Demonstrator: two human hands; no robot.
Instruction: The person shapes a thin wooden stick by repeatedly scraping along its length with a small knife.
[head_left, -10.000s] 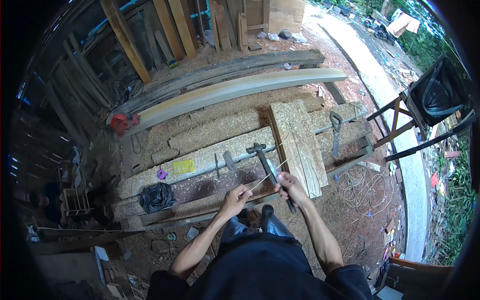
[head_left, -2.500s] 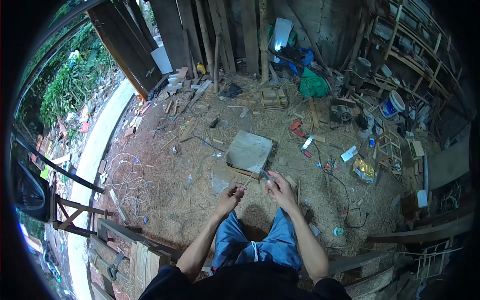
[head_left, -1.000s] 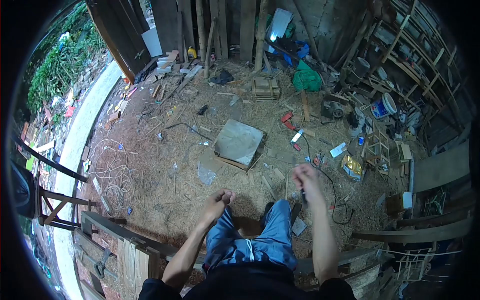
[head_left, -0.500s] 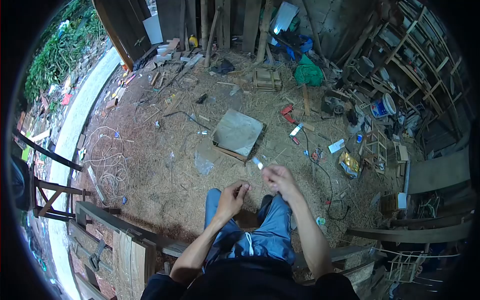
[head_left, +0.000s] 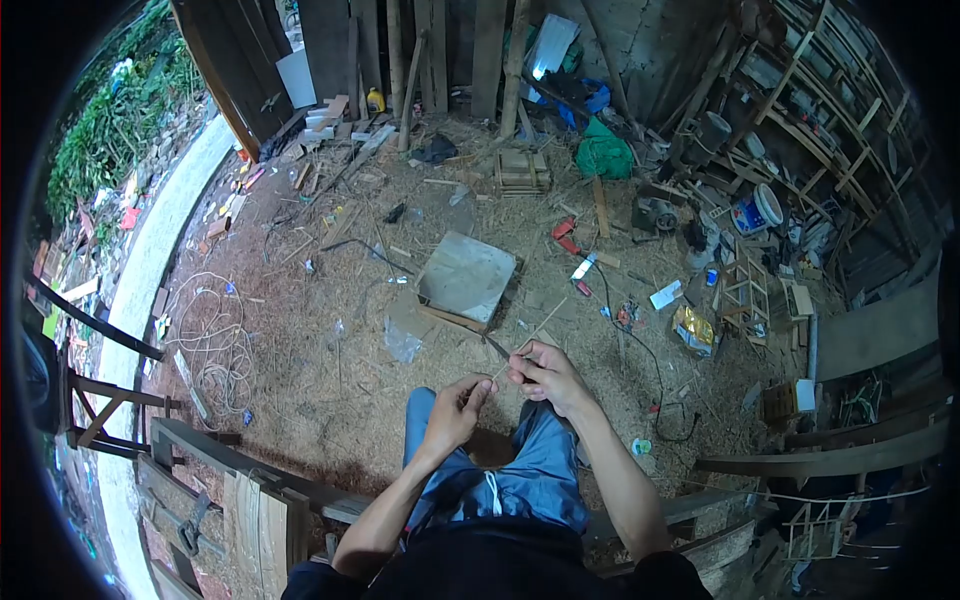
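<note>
Your left hand [head_left: 458,412] pinched the long, pale wooden stick [head_left: 543,322], which ran up past your right hand [head_left: 548,376]. That hand gripped a dark, narrow blade [head_left: 496,347]. The stick already looked slim; what work was left, I couldn't tell.

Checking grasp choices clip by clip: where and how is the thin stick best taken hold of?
The thin stick is probably best pinched between thumb and fingers at its near end, coming from the near left, as the left hand does: it is slender, slants away to the right, and the right hand with a narrow blade crowds its middle.
</note>
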